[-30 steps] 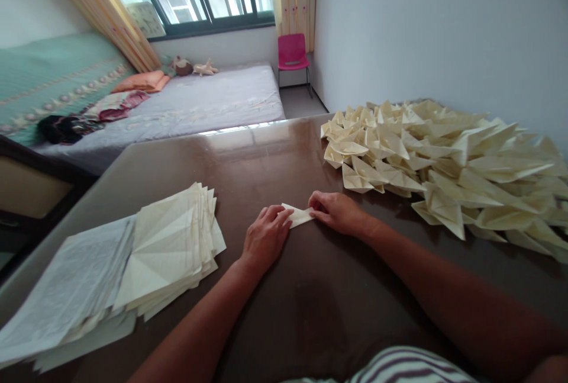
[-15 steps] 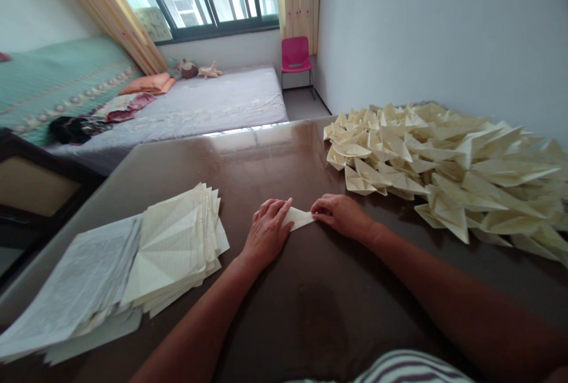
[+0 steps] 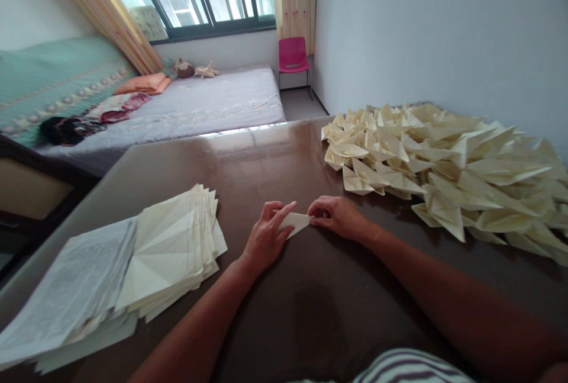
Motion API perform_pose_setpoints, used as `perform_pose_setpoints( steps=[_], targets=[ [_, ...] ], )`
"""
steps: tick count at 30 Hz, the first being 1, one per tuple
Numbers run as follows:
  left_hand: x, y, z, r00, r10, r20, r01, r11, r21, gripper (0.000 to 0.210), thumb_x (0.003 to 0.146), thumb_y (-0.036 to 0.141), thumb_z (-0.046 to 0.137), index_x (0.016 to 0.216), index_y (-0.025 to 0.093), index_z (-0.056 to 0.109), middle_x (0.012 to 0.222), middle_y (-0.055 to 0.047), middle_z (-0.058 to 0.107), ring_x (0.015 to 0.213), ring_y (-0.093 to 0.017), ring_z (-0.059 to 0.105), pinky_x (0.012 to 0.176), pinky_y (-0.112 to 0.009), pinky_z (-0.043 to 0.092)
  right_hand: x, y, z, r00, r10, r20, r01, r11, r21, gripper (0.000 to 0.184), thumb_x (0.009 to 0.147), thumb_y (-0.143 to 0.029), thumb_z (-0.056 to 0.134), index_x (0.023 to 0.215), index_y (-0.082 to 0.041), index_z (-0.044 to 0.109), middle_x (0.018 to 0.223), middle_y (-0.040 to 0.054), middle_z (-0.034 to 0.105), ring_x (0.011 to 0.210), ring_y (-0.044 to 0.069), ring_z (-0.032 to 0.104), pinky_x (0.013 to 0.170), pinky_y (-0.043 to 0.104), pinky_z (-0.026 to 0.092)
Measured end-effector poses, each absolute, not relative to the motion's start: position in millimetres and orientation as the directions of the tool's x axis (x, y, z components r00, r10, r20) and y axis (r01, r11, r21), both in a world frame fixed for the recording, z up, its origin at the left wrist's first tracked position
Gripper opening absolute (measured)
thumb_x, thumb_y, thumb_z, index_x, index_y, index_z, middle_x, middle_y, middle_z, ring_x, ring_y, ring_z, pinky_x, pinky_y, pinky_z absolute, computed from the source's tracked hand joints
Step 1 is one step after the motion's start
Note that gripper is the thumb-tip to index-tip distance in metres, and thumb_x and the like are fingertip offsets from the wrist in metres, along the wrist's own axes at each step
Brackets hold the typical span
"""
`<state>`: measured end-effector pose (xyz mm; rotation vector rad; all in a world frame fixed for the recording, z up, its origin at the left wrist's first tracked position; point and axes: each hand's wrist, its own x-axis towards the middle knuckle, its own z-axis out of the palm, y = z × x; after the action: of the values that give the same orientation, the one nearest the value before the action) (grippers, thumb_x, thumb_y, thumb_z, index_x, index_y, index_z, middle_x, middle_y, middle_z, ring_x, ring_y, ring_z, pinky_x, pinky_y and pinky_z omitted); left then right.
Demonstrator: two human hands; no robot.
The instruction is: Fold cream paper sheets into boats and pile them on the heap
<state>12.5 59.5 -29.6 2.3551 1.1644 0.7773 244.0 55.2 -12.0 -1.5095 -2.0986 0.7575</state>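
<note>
From my screen I've got the right hand (image 3: 339, 216) pinching one tip of a small cream folded-paper piece (image 3: 299, 222), left hand (image 3: 265, 236) holding its other end.

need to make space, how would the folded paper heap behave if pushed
The folded paper heap is probably light, being all thin paper. It would likely spread apart, since separate pieces overlap; their thin tips might bend.

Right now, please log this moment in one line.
left hand: on folded paper | right hand: pinching its right end | at right: paper heap
</note>
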Motion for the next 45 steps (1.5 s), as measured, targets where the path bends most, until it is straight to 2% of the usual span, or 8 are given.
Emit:
perform_pose_setpoints(
  steps=[13, 18, 21, 25, 29, 36, 40, 45],
  targets=[
    [12.4, 59.7, -33.1, 0.515, 0.767, 0.383, 0.559, -0.64, 0.527, 0.048, 0.089, 0.022, 0.054, 0.135, 0.029, 0.043, 0.131, -0.007, 0.041, 0.103, -0.016, 0.055, 0.094, -0.035, 0.051, 242.5, 53.3, -6.2, -0.369, 0.929, -0.04, 0.712, 0.255, -0.654, 0.008, 0.082, -0.023, 0.056, 0.081, -0.02, 0.064, 0.075, -0.0001, 0.067, 0.066, 0.012, 0.057, 0.061, 0.022, 0.035],
    [14.0, 52.0, -22.7, 0.553, 0.691, 0.465, 0.66, -0.704, 0.261, 0.037, 0.092, 0.023, 0.052, 0.128, 0.027, 0.052, 0.127, -0.008, 0.05, 0.118, -0.025, 0.047, 0.098, -0.043, 0.045, 239.7, 52.4, -2.9, -0.341, 0.937, -0.072, 0.767, 0.233, -0.597, 0.007, 0.083, -0.021, 0.053, 0.082, -0.021, 0.06, 0.076, 0.0008, 0.067, 0.067, 0.013, 0.057, 0.061, 0.022, 0.034],
    [20.0, 39.8, -17.1, 0.684, 0.638, 0.355, 0.64, -0.758, 0.13, 0.028, 0.095, 0.025, 0.046, 0.119, 0.025, 0.058, 0.115, -0.006, 0.061, 0.109, -0.023, 0.053, 0.092, -0.04, 0.047, 236.8, 50.0, -1.6, -0.308, 0.949, -0.075, 0.797, 0.214, -0.565, 0.009, 0.082, -0.021, 0.055, 0.09, -0.022, 0.058, 0.076, -0.0006, 0.067, 0.068, 0.013, 0.059, 0.06, 0.022, 0.033],
    [28.4, 25.3, -20.2, 0.72, 0.644, 0.256, 0.653, -0.755, 0.063, 0.031, 0.095, 0.03, 0.047, 0.121, 0.017, 0.057, 0.12, -0.008, 0.062, 0.114, -0.024, 0.053, 0.096, -0.038, 0.045, 232.3, 44.6, 2.3, -0.27, 0.963, -0.027, 0.881, 0.235, -0.411, 0.008, 0.084, -0.023, 0.055, 0.09, -0.024, 0.059, 0.08, -0.0014, 0.067, 0.072, 0.014, 0.059, 0.057, 0.023, 0.03],
    [31.5, 15.6, -26.2, 0.72, 0.658, 0.219, 0.676, -0.737, -0.006, 0.04, 0.095, 0.033, 0.047, 0.128, 0.012, 0.052, 0.134, -0.011, 0.055, 0.12, -0.026, 0.051, 0.098, -0.038, 0.043, 230.2, 40.3, 10.3, -0.371, 0.928, 0.037, 0.905, 0.37, -0.209, 0.015, 0.09, -0.028, 0.053, 0.083, -0.023, 0.065, 0.099, 0.0026, 0.064, 0.086, 0.015, 0.059, 0.061, 0.024, 0.033],
    [32.0, 10.8, -27.4, 0.733, 0.648, 0.207, 0.665, -0.747, -0.019, 0.041, 0.095, 0.03, 0.046, 0.13, 0.009, 0.05, 0.136, -0.013, 0.052, 0.124, -0.027, 0.048, 0.1, -0.038, 0.042, 214.2, 33.8, 39.6, -0.57, 0.802, -0.18, 0.805, 0.589, 0.074, 0.013, 0.084, -0.014, 0.057, 0.086, -0.016, 0.07, 0.092, 0.0112, 0.067, 0.092, 0.025, 0.058, 0.065, 0.029, 0.039],
    [31.4, 13.2, -27.8, 0.724, 0.649, 0.236, 0.663, -0.748, 0.025, 0.039, 0.095, 0.027, 0.044, 0.129, 0.008, 0.05, 0.131, -0.014, 0.055, 0.121, -0.027, 0.05, 0.098, -0.039, 0.044, 197.5, 56.8, 45.7, -0.625, 0.744, -0.237, 0.771, 0.636, -0.034, 0.017, 0.083, -0.012, 0.056, 0.074, -0.014, 0.07, 0.08, 0.0122, 0.068, 0.08, 0.022, 0.061, 0.061, 0.027, 0.039],
    [11.9, 23.6, -12.8, 0.72, 0.66, 0.212, 0.631, -0.751, 0.197, 0.026, 0.091, 0.016, 0.046, 0.111, 0.017, 0.061, 0.113, -0.006, 0.065, 0.116, -0.02, 0.052, 0.1, -0.03, 0.043, 184.1, 79.9, 12.0, -0.612, 0.791, -0.015, 0.653, 0.494, -0.573, 0.014, 0.086, -0.018, 0.053, 0.088, -0.017, 0.067, 0.08, 0.0022, 0.068, 0.071, 0.012, 0.061, 0.065, 0.021, 0.042]
  ],
)
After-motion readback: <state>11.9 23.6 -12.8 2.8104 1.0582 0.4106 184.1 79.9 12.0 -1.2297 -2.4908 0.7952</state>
